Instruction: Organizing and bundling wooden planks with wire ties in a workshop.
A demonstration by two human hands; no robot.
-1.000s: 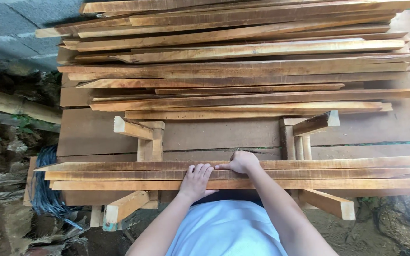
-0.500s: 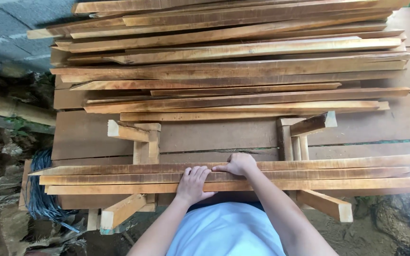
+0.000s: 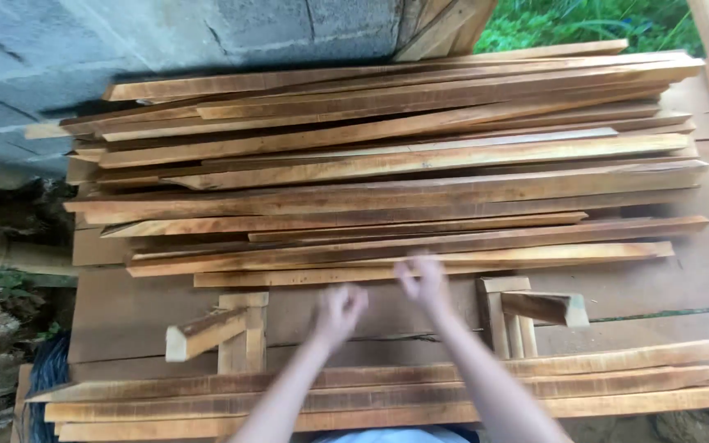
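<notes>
Above the three long wooden slats (image 3: 387, 399) lying side by side near the person, both hands are reaching toward the big pile of slats (image 3: 387, 164) on the table (image 3: 125, 316). The left hand (image 3: 336, 312) is blurry, so I cannot tell its grip; the right hand (image 3: 423, 279), fingers spread, is nearing the closest slat (image 3: 289, 277). Taking that top front one should be keeping the pile steady. Two wooden stands (image 3: 235, 336) are sitting between.

Both forearms are extended forward from the lower edge of view. The left hand (image 3: 336, 310) is blurred, its fingers loosely curled, nothing gripped. The right hand (image 3: 423, 281) is held slightly further forward, fingers spread and empty. The hands are kept apart.
</notes>
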